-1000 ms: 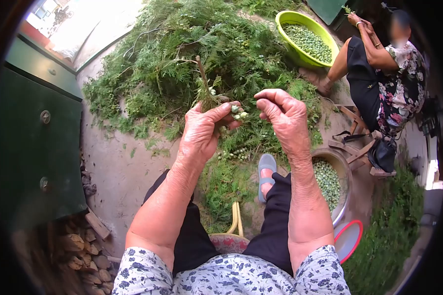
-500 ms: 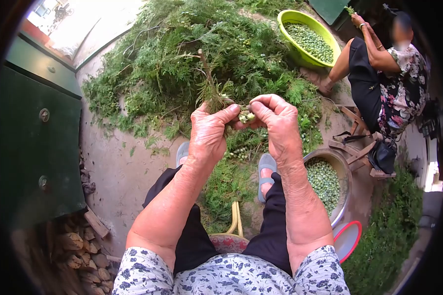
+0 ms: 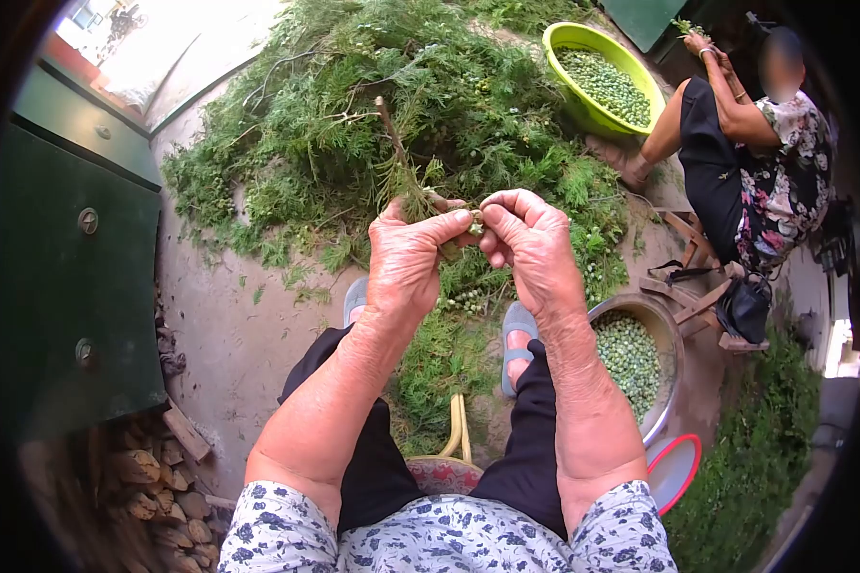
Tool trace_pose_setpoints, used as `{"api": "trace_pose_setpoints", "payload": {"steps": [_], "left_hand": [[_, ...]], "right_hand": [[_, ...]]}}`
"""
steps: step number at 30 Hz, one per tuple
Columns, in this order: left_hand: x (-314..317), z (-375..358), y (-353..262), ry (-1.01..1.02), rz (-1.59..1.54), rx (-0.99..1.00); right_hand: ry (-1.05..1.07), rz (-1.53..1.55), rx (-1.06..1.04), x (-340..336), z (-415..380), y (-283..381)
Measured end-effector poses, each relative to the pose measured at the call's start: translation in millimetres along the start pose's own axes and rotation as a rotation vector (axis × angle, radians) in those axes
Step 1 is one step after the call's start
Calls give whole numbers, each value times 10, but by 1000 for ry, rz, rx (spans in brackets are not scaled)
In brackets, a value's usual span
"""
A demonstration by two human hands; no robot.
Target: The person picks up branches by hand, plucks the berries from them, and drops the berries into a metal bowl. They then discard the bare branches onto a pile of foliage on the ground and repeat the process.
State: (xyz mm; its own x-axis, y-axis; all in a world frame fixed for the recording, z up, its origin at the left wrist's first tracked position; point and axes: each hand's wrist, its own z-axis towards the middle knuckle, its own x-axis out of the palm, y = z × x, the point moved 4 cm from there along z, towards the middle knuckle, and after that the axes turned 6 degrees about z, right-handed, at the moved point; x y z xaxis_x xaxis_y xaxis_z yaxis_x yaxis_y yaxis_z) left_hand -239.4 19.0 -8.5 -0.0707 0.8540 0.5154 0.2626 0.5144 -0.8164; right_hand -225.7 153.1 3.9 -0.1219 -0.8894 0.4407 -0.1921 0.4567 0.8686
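The sprig [image 3: 406, 177] is gripped in the left hand [image 3: 406, 263], stem pointing up and away, and the right hand [image 3: 535, 253] touches it, pinching the small green seeds [image 3: 475, 224] at its base between thumb and finger. Two containers hold loose green seeds: a metal bowl [image 3: 667, 329] just right of and below the right hand, and a lime-green basin [image 3: 583, 38] far beyond it, near another person [image 3: 755, 153]. A big heap of green branches [image 3: 354, 124] lies beyond both hands, a red-rimmed lid [image 3: 683, 463] is near the right elbow, and two grey slippers [image 3: 518, 325] show under the hands.
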Motion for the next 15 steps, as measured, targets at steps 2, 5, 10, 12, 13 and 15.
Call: {"api": "trace_pose_setpoints", "payload": {"steps": [2, 5, 10, 12, 13, 15], "left_hand": [[20, -7, -35, -6, -6, -12], [21, 25, -18, -52, -60, -33], [-33, 30, 7, -101, -102, -67], [-61, 26, 11, -159, -120, -24], [-79, 28, 28, -159, -120, -25], [-96, 37, 60, -97, -61, -43]], "right_hand": [[28, 112, 31, -26, 20, -25], [40, 276, 35, -9, 31, -17], [77, 117, -63, 89, -26, 11], [67, -129, -193, 174, -54, 14], [66, -129, -191, 182, -53, 5], [-18, -367, -211, 164, -42, 8]]}}
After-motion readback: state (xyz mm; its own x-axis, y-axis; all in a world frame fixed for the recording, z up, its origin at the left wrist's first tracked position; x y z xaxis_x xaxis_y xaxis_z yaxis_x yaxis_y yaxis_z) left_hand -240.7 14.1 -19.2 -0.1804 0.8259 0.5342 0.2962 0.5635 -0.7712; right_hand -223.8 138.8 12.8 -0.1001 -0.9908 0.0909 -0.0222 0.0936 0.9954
